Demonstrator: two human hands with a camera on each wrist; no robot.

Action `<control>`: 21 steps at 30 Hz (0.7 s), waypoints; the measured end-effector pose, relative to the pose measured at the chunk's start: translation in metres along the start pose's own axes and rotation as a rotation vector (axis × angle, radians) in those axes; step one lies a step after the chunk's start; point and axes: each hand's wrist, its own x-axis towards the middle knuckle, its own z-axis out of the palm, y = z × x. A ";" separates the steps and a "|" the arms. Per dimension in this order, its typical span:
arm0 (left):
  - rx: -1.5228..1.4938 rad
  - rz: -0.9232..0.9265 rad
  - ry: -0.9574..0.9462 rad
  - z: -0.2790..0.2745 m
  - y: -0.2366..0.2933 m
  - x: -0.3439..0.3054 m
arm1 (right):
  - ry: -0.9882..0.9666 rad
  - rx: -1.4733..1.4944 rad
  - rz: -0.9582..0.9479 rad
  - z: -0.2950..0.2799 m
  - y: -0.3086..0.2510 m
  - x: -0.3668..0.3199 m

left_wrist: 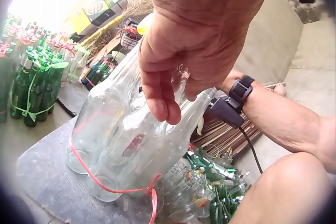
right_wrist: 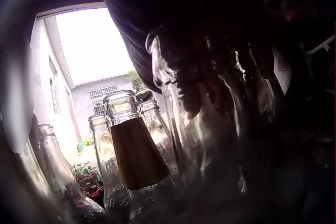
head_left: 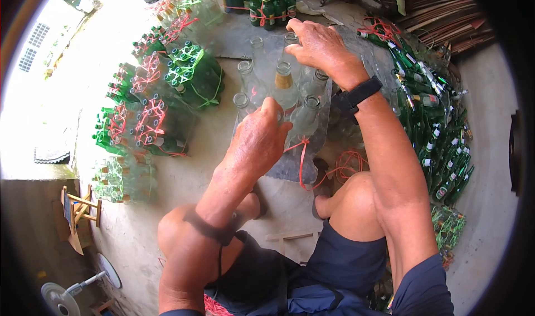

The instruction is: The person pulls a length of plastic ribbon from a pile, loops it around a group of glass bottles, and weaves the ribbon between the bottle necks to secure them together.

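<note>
In the head view, a cluster of clear bottles (head_left: pixel 285 96) is stood upright on a dark board (head_left: pixel 285 171), just off centre toward twelve o'clock, presumably so that the necks fall within reach of both hands. The left hand (head_left: pixel 255 140) is placed at the cluster's seven o'clock, the right hand (head_left: pixel 323 49) at its one o'clock; they are kept well apart with necks between them, so the cluster seems to be steadied from opposite sides. Bound green bottles (head_left: pixel 198 79) are set at ten o'clock; a heap (head_left: pixel 432 101) of more glass is piled between two and three.

In the left wrist view, a neck is gripped at twelve o'clock by the left hand's curled fingers and thumb. A red cord (left_wrist: pixel 152 186) is drawn round the bodies low down, knotted at six, likely to keep the bases together.

In the right wrist view, a neck with a brown label (right_wrist: pixel 137 153) is shown at seven o'clock. The right hand is lost in shadow near twelve, close over glass necks; whether one is clamped or merely touched cannot be told.
</note>
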 end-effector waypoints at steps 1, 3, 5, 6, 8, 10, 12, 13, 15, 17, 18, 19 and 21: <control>0.002 -0.012 -0.008 0.000 0.000 0.000 | 0.095 -0.016 -0.055 -0.002 0.003 -0.002; 0.002 -0.016 -0.007 0.000 0.001 0.000 | 0.192 -0.033 -0.111 -0.009 0.002 -0.006; 0.002 -0.018 -0.007 0.000 0.000 0.000 | 0.276 -0.068 -0.146 -0.021 -0.004 -0.011; 0.014 0.000 -0.002 0.000 -0.001 0.000 | 0.277 -0.069 -0.147 -0.030 -0.011 -0.015; 0.027 0.017 0.002 0.001 -0.004 0.000 | -0.019 0.117 -0.157 -0.043 -0.029 -0.025; 0.026 0.032 0.024 0.002 -0.004 0.000 | -0.083 0.048 -0.207 -0.038 -0.039 -0.032; 0.030 0.016 0.011 0.001 -0.003 0.000 | -0.078 0.002 -0.342 -0.018 -0.035 -0.036; 0.035 -0.001 0.000 0.000 -0.003 0.000 | -0.077 0.002 -0.343 -0.011 -0.034 -0.036; 0.037 -0.005 0.003 0.001 -0.003 -0.002 | -0.055 -0.024 -0.341 -0.004 -0.035 -0.037; 0.038 -0.009 0.003 0.001 -0.004 -0.002 | -0.071 -0.004 -0.327 -0.005 -0.035 -0.036; 0.028 -0.002 0.002 0.000 -0.005 -0.002 | -0.084 0.014 -0.313 -0.007 -0.035 -0.036; 0.017 0.004 -0.001 0.000 -0.005 -0.001 | -0.085 0.015 -0.312 -0.006 -0.035 -0.036; 0.017 0.015 0.004 0.000 -0.005 -0.001 | -0.035 0.050 -0.324 -0.005 -0.035 -0.039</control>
